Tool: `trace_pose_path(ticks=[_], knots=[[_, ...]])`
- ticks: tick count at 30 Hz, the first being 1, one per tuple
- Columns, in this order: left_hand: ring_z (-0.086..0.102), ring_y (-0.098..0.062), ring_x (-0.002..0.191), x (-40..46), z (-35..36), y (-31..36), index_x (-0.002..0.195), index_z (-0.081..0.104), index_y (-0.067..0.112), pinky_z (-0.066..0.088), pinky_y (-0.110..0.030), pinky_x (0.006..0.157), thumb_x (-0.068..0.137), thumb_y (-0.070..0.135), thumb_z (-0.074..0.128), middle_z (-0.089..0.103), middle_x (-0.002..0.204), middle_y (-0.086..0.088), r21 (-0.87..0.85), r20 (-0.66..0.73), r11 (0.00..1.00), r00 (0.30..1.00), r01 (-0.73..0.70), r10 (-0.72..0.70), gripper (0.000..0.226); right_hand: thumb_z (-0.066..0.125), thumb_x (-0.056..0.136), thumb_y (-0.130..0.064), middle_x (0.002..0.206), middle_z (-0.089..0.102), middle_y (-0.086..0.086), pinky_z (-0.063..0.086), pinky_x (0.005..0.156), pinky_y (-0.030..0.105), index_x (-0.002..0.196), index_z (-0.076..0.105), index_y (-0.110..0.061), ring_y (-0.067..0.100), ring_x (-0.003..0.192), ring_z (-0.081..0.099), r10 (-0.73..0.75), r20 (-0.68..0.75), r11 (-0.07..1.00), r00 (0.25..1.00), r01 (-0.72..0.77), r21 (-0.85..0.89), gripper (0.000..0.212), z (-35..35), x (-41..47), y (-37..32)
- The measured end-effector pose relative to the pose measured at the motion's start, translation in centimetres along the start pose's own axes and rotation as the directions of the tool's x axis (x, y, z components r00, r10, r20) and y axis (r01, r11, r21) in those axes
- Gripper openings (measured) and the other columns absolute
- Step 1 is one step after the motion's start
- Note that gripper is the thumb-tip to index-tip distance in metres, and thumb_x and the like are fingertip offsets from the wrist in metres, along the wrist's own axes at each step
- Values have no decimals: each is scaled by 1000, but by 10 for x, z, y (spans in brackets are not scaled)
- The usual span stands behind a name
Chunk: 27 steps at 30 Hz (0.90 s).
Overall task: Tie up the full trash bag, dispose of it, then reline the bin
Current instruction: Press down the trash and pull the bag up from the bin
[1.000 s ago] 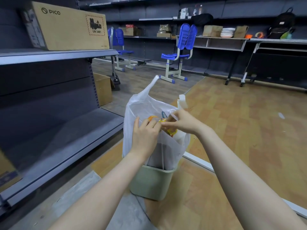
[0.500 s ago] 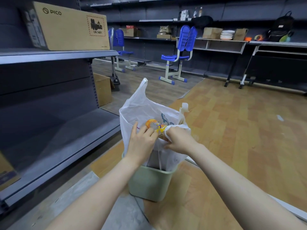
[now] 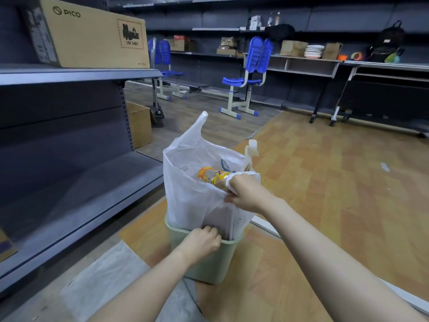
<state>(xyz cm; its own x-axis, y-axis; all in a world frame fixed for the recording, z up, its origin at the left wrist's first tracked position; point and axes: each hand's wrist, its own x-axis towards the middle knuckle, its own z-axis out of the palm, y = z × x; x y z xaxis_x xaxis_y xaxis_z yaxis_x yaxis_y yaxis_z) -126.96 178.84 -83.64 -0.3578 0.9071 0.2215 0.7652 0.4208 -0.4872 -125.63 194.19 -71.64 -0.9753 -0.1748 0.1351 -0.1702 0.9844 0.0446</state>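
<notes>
Evidently thin white plastic trash bag (image 3: 197, 201), centre frame: soft, slippery, light. Right hand (image 3: 247, 194) pinches its rim; left hand (image 3: 202, 240) curls on pale green bin (image 3: 209, 268) edge. Best hold: handle loops.

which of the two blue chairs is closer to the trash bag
The blue chair on the right, standing alone near the wood floor, is closer to the trash bag. The other blue chair sits further back, behind the shelf end.
</notes>
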Motion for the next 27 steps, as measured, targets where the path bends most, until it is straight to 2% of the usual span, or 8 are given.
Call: trace_pose_path(ticks=[2, 5, 8, 12, 16, 18, 22, 27], knots=[[52, -5, 36, 5, 2, 4, 38, 60, 18, 35, -15, 29, 55, 15, 52, 54, 41, 4, -30, -13, 998, 999, 51, -51, 19, 58, 88, -18, 64, 34, 3, 21, 50, 29, 59, 19, -14, 23, 70, 38, -18, -66, 1000, 998, 17, -18, 49, -8, 2, -2], [49, -4, 33, 10, -1, 6, 33, 58, 17, 31, -14, 28, 54, 11, 32, 50, 36, 3, -33, -71, 992, 989, 124, -126, 33, 56, 88, -16, 75, 46, 11, 43, 70, 38, 61, 27, -11, 24, 73, 45, -56, -136, 998, 989, 55, -4, 40, -14, 4, -6], [47, -3, 30, 15, -4, 12, 30, 57, 15, 29, -12, 27, 53, 11, 31, 48, 34, 3, -50, -93, 992, 988, 119, -124, 35, 57, 87, -15, 76, 46, 7, 38, 71, 36, 58, 18, -16, 26, 78, 51, -60, -135, 998, 989, 62, 10, 49, -21, 1, -3], [48, -4, 31, 20, 0, 10, 31, 57, 13, 29, -12, 28, 54, 13, 32, 48, 34, 1, -68, -116, 990, 984, 125, -133, 34, 64, 80, -4, 78, 57, 15, 13, 57, 29, 62, 31, -11, 32, 79, 53, -45, -291, 990, 956, 82, 116, 38, -30, -3, 5], [49, -4, 32, 20, 3, 10, 31, 58, 14, 30, -12, 28, 55, 14, 32, 49, 35, 2, -70, -133, 991, 983, 116, -125, 35, 64, 79, -2, 73, 57, 11, 16, 57, 28, 66, 37, -10, 31, 72, 49, -17, -345, 985, 939, 74, 153, 31, -30, -4, 7], [49, -4, 31, 21, 1, 10, 31, 58, 14, 30, -11, 29, 55, 14, 32, 49, 34, 2, -49, -130, 993, 985, 110, -115, 35, 63, 81, -6, 74, 53, 9, 23, 61, 27, 66, 39, -12, 30, 75, 49, -51, -280, 987, 958, 92, 134, 28, -26, -3, 3], [49, -4, 32, 19, 5, 10, 31, 58, 14, 30, -11, 30, 54, 14, 32, 50, 35, 3, -64, -144, 992, 983, 107, -115, 35, 63, 82, -10, 74, 58, 16, 29, 62, 33, 59, 37, -17, 35, 74, 51, -31, -273, 983, 961, 79, 166, 35, -27, 0, -2], [50, -3, 32, 16, 7, 9, 32, 59, 15, 31, -12, 29, 55, 15, 33, 51, 35, 2, -66, -146, 992, 982, 111, -120, 35, 64, 81, -10, 69, 50, 16, 32, 63, 37, 57, 29, -17, 32, 70, 41, -25, -230, 975, 973, 75, 211, 43, -31, 0, -7]])
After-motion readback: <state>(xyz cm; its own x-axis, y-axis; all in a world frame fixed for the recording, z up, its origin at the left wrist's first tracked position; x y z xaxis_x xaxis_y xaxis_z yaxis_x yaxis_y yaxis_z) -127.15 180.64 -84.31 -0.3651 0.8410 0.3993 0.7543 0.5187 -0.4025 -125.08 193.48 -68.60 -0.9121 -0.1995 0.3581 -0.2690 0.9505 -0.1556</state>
